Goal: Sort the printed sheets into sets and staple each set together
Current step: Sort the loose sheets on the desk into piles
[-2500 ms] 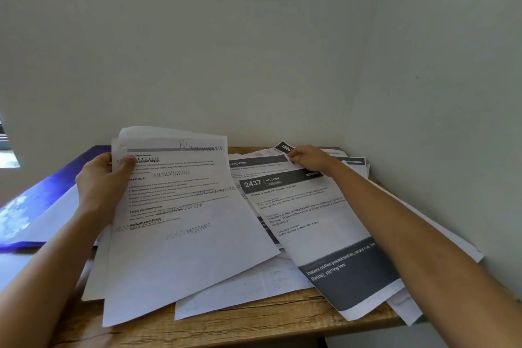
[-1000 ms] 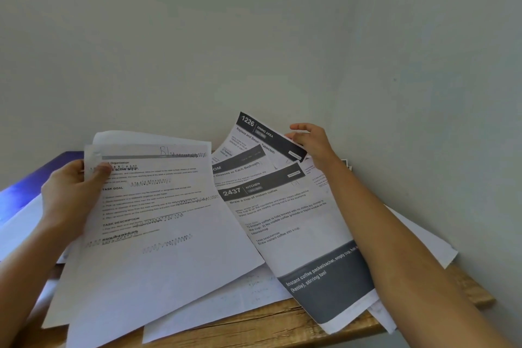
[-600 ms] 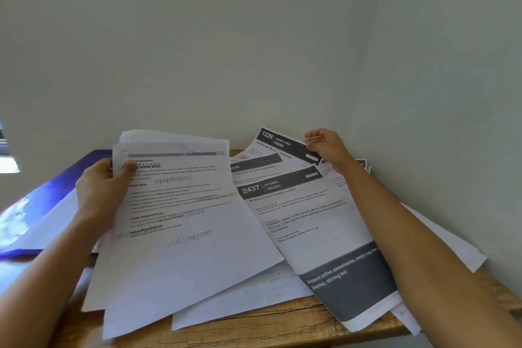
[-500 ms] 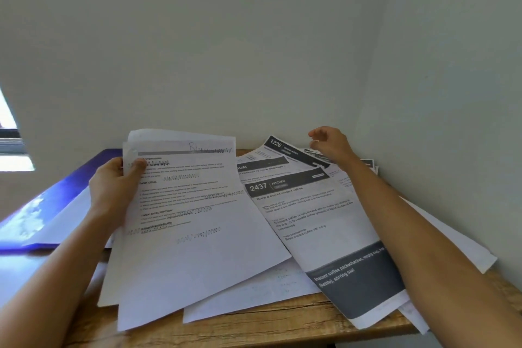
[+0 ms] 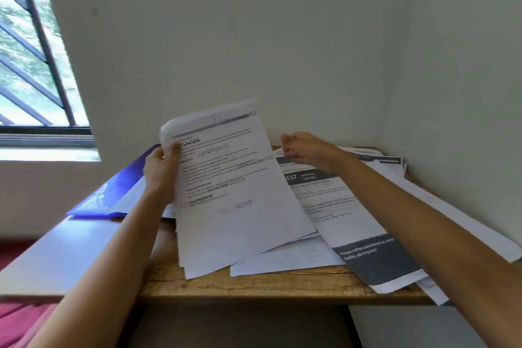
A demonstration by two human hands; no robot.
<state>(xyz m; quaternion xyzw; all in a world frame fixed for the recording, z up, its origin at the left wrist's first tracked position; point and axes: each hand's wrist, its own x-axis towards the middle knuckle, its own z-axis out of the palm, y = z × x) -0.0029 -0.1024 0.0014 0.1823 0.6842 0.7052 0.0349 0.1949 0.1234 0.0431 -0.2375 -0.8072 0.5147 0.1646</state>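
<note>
L hand (image 5: 161, 169) pinches the set (image 5: 226, 178), now tilted up; R hand (image 5: 308, 150) has let the pile (image 5: 353, 206) go (fingers (image 5: 285, 140) loose, empty): still sorting, nothing stapled

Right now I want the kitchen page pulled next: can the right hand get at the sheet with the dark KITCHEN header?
Probably yes. The right hand is at the top edge of the KITCHEN sheet, whose header mostly shows; only the stack in the left hand overlaps its left side.
</note>
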